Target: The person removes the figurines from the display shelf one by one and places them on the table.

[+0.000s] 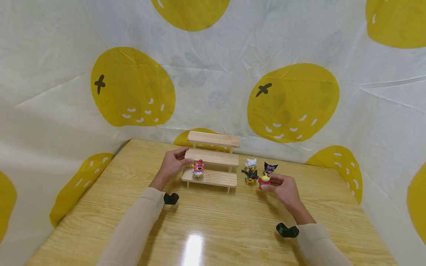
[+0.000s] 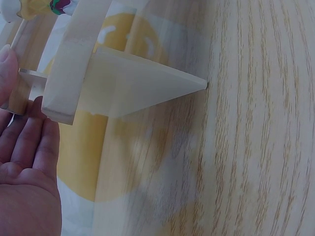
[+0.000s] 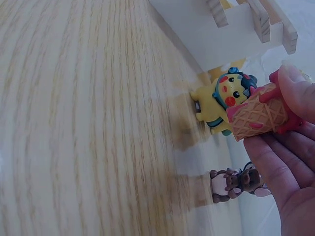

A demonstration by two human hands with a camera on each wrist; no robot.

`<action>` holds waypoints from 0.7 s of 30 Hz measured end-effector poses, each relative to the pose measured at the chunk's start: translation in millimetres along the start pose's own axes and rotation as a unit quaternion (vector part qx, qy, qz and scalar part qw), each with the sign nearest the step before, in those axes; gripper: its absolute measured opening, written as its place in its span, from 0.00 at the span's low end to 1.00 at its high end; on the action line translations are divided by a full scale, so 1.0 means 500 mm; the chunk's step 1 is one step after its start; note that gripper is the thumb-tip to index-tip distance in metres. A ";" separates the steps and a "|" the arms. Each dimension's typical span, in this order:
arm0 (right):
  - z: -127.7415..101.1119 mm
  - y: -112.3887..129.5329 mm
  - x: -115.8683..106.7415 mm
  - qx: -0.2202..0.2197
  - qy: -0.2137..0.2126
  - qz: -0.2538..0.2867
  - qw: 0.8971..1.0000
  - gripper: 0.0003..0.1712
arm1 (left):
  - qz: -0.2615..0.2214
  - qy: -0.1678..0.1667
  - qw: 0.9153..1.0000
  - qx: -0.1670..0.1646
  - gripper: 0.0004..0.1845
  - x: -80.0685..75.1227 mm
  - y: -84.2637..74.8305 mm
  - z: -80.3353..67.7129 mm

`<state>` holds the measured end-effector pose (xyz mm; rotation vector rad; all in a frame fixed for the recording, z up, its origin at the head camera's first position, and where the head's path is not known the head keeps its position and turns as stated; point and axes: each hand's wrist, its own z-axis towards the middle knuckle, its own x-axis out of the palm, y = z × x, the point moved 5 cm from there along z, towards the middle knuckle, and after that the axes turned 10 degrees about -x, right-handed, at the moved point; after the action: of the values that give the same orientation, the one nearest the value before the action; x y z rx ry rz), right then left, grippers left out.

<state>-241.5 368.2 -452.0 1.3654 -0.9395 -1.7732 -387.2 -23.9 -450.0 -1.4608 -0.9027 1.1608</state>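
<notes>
My left hand point(image 1: 173, 162) grips the left end of a three-tier wooden display stand point(image 1: 213, 159) at its middle step, thumb on one side and fingers on the other. On the bottom step stands a pink bear figurine point(image 1: 198, 169) with a red top. To the right of the stand, my right hand point(image 1: 283, 188) pinches a red figurine with a yellow top point(image 1: 264, 180). Its waffle-cone base point(image 3: 258, 115) shows in the right wrist view. Close beside it a yellow figurine point(image 3: 219, 101) with a dark blue-green hood stands on the table.
Behind the held figurine are a white figurine point(image 1: 251, 163) and a black-eared figurine point(image 1: 270, 167). The right wrist view shows a brown-and-pink figurine point(image 3: 231, 184). The wooden table point(image 1: 219, 225) meets a white cloth with yellow fruit prints point(image 1: 213, 88) at the back and sides.
</notes>
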 end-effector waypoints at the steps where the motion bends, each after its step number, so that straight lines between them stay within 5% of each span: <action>1: 0.000 -0.001 -0.001 0.000 0.000 -0.002 1.000 0.33 | 0.000 0.000 1.000 0.001 0.34 0.000 0.000 0.000; 21: 0.001 -0.011 -0.022 -0.004 -0.013 -0.017 1.000 0.32 | -0.004 0.000 1.000 -0.002 0.33 -0.002 -0.003 0.000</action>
<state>-240.3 380.4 -451.5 1.3637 -0.9275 -1.8211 -387.2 -24.7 -448.5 -1.4594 -0.9099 1.1539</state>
